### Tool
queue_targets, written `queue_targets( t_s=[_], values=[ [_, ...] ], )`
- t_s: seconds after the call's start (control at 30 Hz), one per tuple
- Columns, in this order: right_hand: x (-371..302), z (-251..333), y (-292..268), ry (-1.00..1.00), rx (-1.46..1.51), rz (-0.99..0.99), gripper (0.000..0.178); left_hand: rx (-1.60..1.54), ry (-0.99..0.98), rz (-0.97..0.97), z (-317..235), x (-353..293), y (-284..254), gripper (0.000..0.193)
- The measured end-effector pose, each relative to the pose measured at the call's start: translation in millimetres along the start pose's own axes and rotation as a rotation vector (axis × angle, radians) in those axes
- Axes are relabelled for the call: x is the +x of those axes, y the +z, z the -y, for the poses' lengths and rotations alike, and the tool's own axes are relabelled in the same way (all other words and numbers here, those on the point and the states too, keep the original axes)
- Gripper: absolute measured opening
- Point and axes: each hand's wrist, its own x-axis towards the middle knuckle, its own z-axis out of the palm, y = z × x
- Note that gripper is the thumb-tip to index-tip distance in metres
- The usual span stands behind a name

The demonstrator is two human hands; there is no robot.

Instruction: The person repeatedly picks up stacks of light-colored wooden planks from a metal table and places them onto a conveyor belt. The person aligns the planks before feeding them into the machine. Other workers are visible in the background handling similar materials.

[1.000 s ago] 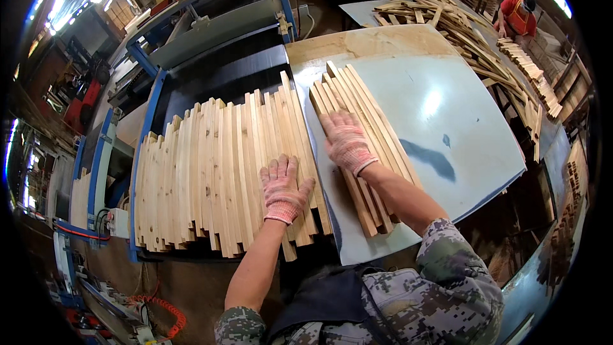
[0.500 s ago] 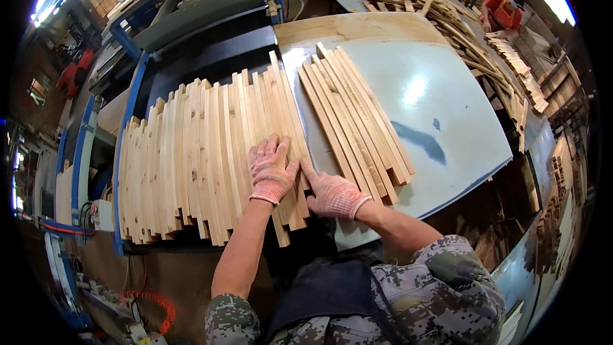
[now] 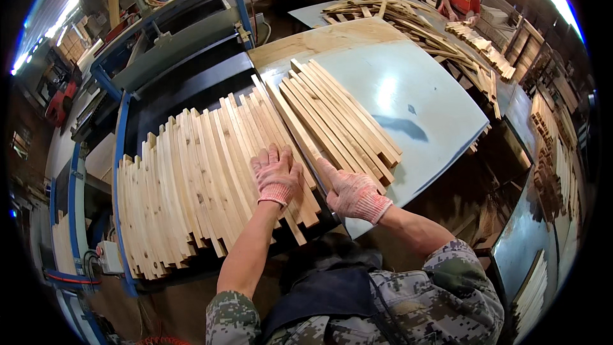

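My left hand [image 3: 277, 177], in a pinkish-stained knit glove, lies flat with its fingers stretched over a row of light wooden strips [image 3: 203, 179]. The strips lie side by side, their ends uneven. My right hand [image 3: 357, 195], gloved alike, grips the near end of one wooden strip [image 3: 299, 126], its index finger laid along the top. A narrow dark gap parts that strip from the row. Just to its right lies a smaller group of strips [image 3: 345, 121] on a pale blue-grey tabletop [image 3: 431, 99].
A blue-framed machine [image 3: 121, 128] with a dark bed borders the row at left and back. Loose strips [image 3: 408, 22] are heaped beyond the tabletop. A co-worker in red [image 3: 461, 1] bends over more strips [image 3: 482, 45] at the far right. Stacked wood [image 3: 552, 153] lines the right side.
My right hand has shifted right with one strip, drawing it off the row's edge toward the smaller group. My left hand stays flat on the row. The view has turned somewhat.
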Motion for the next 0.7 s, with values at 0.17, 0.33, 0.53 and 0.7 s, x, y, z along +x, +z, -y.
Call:
queue_targets(
  t_s=[0.17,0.33,0.53,0.7],
  values=[
    [13,-37,49,0.108,-0.163,-0.108,0.077,-0.123,0.042,0.044,33,-21,-22,0.077],
    [13,-36,64,0.177,-0.21,-0.217,0.084,-0.202,-0.04,-0.3,152,-87,-41,0.078],
    [60,-11,72,0.09,-0.385,-0.388,0.094,0.085,-0.357,-0.795,399,-207,-50,0.092],
    [128,-51,69,0.242,-0.397,-0.43,0.093,0.323,-0.993,-0.59,497,-285,-133,0.103]
  ],
)
